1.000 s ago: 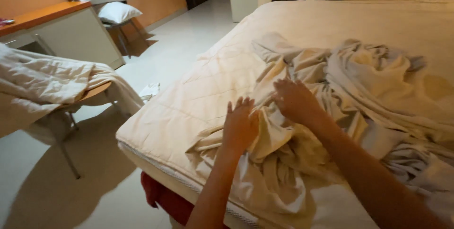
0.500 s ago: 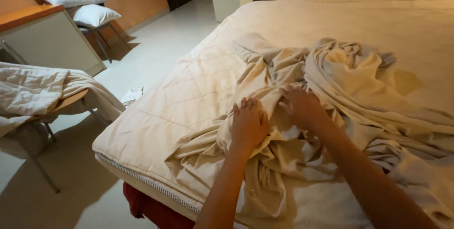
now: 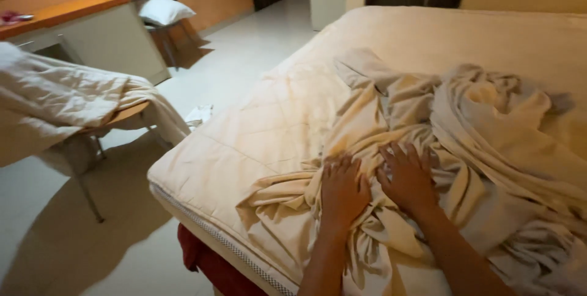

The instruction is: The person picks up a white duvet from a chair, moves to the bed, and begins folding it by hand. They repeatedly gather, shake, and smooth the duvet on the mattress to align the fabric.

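Sheet: the crumpled cream cotton bedsheet (image 3: 440, 149) lies heaped on the quilted cream mattress (image 3: 257, 143), bunched lower toward the corner than half a second ago.
Hands: left hand (image 3: 343, 189) and right hand (image 3: 406, 180) now press flat, fingers spread, gripping nothing.
Hidden: fingertips sink into folds; sheet's edges cannot be traced.
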